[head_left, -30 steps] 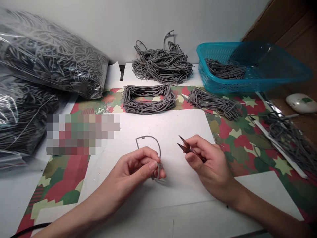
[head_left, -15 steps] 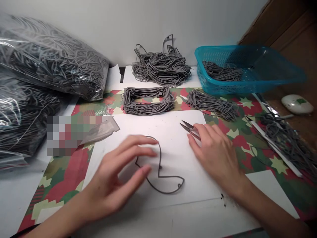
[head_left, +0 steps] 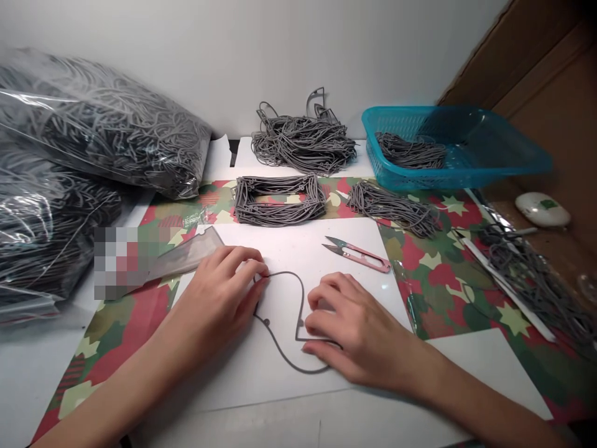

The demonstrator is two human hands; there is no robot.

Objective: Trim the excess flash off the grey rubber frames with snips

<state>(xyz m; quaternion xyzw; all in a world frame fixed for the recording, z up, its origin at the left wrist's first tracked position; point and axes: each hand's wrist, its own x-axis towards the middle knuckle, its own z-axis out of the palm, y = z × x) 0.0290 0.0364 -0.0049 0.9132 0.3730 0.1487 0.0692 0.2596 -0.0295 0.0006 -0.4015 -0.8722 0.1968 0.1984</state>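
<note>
- Step in hand, by judgement: both hands are positioning a gray loop (head_left: 303, 297) flat on the white sheet (head_left: 298, 239).
- Next move, by judgement: the work is calling for a secure fingertip hold on both sides of the loop, without twisting its thin strand.
- The gray loop is lying on the middle of the white sheet, between the two hands.
- The left hand (head_left: 232, 281) is resting over the sheet's left part; thumb and forefinger are standing close together at the loop's far left section. Whether they are clamping it, one cannot tell.
- The right hand (head_left: 353, 330) is resting over the sheet's right part; thumb and forefinger are standing apart, straddling the loop's near right section, with the palm hiding its end.
- The snips (head_left: 364, 252) are lying unheld at the sheet's right edge, toward the far corner.
- A rectangular bundle (head_left: 280, 215) is sitting just beyond the sheet's far edge.
</note>
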